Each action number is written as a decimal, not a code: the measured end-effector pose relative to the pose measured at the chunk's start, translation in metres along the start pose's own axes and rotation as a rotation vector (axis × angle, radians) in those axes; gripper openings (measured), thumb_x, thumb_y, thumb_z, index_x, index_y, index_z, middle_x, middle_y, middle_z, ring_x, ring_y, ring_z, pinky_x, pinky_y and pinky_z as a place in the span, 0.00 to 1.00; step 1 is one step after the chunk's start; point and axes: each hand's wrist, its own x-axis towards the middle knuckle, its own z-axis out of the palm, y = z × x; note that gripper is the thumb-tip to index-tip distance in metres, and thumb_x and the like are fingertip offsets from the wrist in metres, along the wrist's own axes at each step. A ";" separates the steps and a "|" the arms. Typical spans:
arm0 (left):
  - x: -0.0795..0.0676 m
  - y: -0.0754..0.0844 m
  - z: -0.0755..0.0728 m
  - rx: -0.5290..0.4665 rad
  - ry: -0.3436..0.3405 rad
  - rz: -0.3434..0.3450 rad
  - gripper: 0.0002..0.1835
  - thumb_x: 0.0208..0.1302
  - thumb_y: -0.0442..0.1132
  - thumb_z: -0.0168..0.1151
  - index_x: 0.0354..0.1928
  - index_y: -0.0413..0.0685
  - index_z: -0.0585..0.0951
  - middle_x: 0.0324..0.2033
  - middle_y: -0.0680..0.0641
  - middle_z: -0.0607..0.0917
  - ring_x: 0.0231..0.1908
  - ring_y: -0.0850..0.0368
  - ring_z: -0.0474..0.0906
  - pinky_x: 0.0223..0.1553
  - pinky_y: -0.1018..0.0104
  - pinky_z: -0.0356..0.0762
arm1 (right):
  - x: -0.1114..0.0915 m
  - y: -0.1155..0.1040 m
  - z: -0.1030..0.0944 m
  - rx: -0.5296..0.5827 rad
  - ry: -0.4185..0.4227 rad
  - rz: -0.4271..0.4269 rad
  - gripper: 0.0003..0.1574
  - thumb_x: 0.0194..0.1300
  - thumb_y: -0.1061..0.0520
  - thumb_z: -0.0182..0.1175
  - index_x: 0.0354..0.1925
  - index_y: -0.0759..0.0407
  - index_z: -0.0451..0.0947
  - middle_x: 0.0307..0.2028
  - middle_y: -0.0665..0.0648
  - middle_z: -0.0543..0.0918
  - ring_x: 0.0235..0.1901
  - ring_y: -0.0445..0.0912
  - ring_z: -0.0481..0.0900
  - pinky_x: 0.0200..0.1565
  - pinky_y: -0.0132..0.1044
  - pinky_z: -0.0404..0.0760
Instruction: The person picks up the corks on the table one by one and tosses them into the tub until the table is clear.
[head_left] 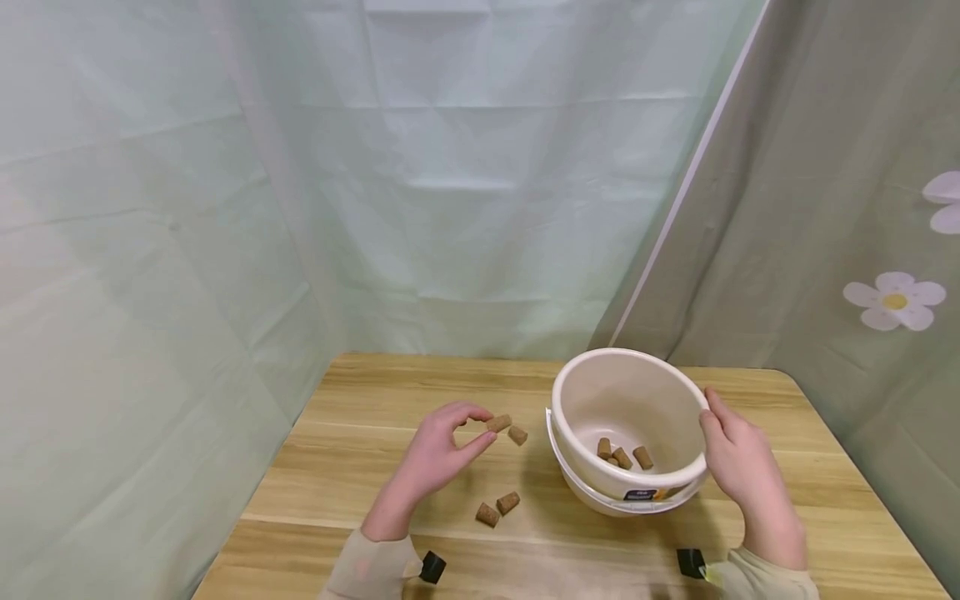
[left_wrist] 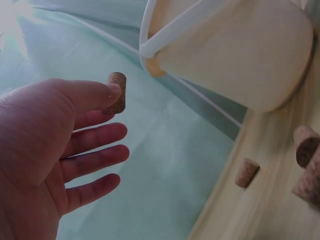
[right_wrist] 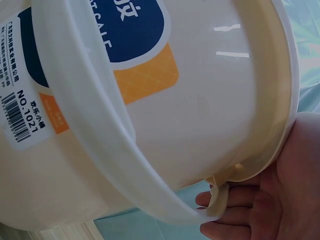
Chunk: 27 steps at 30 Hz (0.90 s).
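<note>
Between its thumb and index finger my left hand (head_left: pixel 437 450) pinches a cork (left_wrist: pixel 118 94), raised over the table left of a cream plastic bucket (head_left: pixel 630 387). In the left wrist view its other fingers are spread apart. A second cork (head_left: pixel 517 435) lies on the table just beyond the fingertips. Two more corks (head_left: pixel 498 508) lie nearer to me. Several corks (head_left: pixel 621 457) rest on the bucket's floor. My right hand (head_left: pixel 738 450) grips the bucket's right rim, with fingers beside the handle's lug (right_wrist: pixel 220 200). The bucket leans toward me.
A pale handle (right_wrist: pixel 100 110) hangs down along the bucket's near side, across a printed label (right_wrist: pixel 145 45). The wooden table (head_left: pixel 360 475) ends at pale green curtains (head_left: pixel 480 208) behind and to the left. A grey-green flowered curtain (head_left: pixel 795 250) hangs at right.
</note>
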 end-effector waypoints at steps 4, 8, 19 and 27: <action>0.003 0.004 0.001 -0.012 0.017 0.015 0.12 0.70 0.43 0.75 0.52 0.50 0.89 0.49 0.54 0.90 0.53 0.58 0.85 0.55 0.52 0.85 | 0.000 0.001 0.000 0.002 -0.010 0.004 0.41 0.88 0.43 0.32 0.81 0.70 0.54 0.75 0.78 0.62 0.72 0.79 0.62 0.67 0.77 0.62; 0.007 0.008 0.003 -0.023 0.041 0.039 0.12 0.69 0.42 0.76 0.51 0.50 0.89 0.48 0.55 0.90 0.52 0.58 0.86 0.53 0.52 0.85 | -0.001 0.001 0.001 0.002 -0.001 -0.001 0.40 0.89 0.43 0.33 0.81 0.71 0.55 0.75 0.78 0.63 0.72 0.78 0.62 0.67 0.77 0.63; 0.020 0.022 0.007 -0.066 0.074 0.097 0.12 0.68 0.41 0.77 0.51 0.51 0.89 0.48 0.57 0.90 0.52 0.59 0.86 0.53 0.52 0.86 | 0.000 0.002 0.001 0.000 0.019 -0.012 0.40 0.89 0.44 0.33 0.80 0.72 0.57 0.74 0.79 0.64 0.71 0.79 0.63 0.66 0.77 0.63; 0.030 0.034 0.011 -0.053 0.074 0.155 0.13 0.68 0.41 0.76 0.52 0.48 0.89 0.49 0.54 0.91 0.53 0.57 0.86 0.56 0.54 0.85 | 0.003 0.002 0.001 -0.009 0.000 0.002 0.40 0.89 0.44 0.33 0.81 0.71 0.56 0.75 0.78 0.63 0.72 0.78 0.62 0.68 0.76 0.62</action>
